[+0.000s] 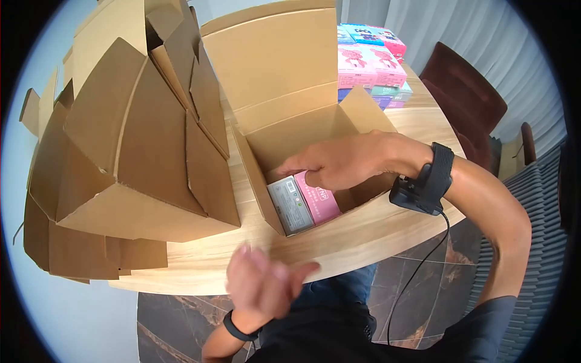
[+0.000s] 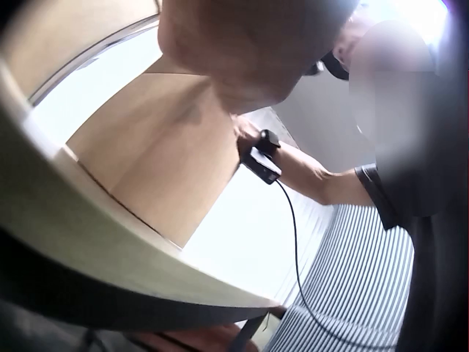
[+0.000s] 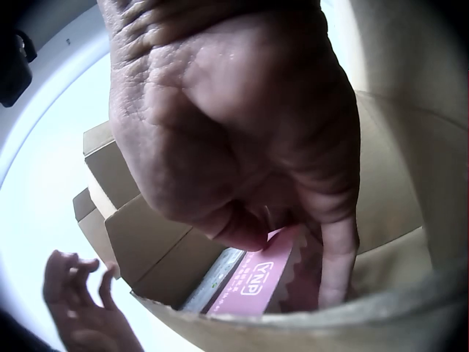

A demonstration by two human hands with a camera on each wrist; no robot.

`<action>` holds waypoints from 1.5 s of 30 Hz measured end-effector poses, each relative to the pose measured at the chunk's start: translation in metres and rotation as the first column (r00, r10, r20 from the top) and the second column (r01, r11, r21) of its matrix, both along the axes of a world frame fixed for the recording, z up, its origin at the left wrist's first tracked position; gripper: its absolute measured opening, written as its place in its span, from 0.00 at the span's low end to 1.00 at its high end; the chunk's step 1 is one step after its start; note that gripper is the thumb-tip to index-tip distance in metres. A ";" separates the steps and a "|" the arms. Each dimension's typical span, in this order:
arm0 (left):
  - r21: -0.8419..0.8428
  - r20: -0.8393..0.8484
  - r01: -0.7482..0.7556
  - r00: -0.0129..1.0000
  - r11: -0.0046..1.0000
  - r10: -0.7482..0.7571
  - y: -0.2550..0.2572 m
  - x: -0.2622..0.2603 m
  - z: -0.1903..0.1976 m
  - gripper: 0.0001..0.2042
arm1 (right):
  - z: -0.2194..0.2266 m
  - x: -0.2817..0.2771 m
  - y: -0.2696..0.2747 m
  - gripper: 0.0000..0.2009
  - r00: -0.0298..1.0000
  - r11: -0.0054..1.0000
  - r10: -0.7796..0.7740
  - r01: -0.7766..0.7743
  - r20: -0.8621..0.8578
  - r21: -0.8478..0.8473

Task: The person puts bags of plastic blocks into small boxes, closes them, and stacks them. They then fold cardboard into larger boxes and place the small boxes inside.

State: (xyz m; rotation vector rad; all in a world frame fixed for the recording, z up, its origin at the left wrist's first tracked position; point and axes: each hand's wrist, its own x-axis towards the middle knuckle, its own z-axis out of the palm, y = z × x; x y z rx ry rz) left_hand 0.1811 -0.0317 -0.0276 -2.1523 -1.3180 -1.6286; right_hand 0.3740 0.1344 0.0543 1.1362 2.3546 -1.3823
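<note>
Inside the open cardboard carton [image 1: 257, 196] lies a small pink box [image 1: 322, 202] with white YNP lettering and a grey printed panel beside the pink one. My right hand [image 1: 354, 158] reaches down into the carton and grips this pink box. In the right wrist view, one digit extends down along the jagged-edged side of the pink box [image 3: 253, 282], while curled fingers meet its far edge. The left hand [image 1: 263, 281], blurred, hovers in front of the carton near the table edge. It holds nothing, its fingers loosely bent, as the right wrist view also shows.
Large empty-looking cardboard cartons [image 1: 145, 139] with raised flaps crowd the left of the wooden table [image 1: 357, 248]. Several colourful boxes [image 1: 369, 63] are stacked at the back right. Beyond the table stands a brown chair [image 1: 463, 91]. A black cable [image 1: 417, 263] hangs from the right wrist.
</note>
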 end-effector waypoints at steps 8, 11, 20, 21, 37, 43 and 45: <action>-0.225 -0.536 0.002 0.835 0.974 -0.126 0.012 0.012 0.035 0.17 | 0.027 -0.004 -0.035 0.21 0.982 0.956 0.094 -0.134 0.162 0.260; -0.245 -0.469 0.065 0.865 0.967 -0.176 0.017 0.012 0.034 0.14 | 0.039 0.011 -0.055 0.16 0.993 0.616 0.039 -0.111 0.110 0.780; -0.341 -0.470 0.007 0.865 0.940 -0.177 0.016 0.022 0.053 0.14 | 0.026 0.167 0.049 0.58 0.275 0.171 -0.816 0.955 -0.509 0.242; -0.331 -0.468 0.013 0.866 0.944 -0.176 0.017 0.022 0.054 0.14 | 0.020 0.172 0.053 0.58 0.289 0.253 -0.835 0.957 -0.468 0.139; -0.291 -0.539 -0.042 0.833 0.956 -0.127 0.017 0.027 0.048 0.13 | -0.017 0.159 0.099 0.42 0.491 0.210 -0.817 0.741 -0.302 0.638; -0.324 -0.513 -0.039 0.847 0.945 -0.140 0.018 0.027 0.046 0.13 | -0.016 0.180 0.091 0.16 0.082 0.153 -0.906 0.978 -0.416 -0.140; -0.333 -0.491 -0.008 0.855 0.943 -0.167 0.018 0.025 0.045 0.13 | -0.002 0.183 0.068 0.16 -0.029 0.101 -0.872 0.966 -0.489 -0.237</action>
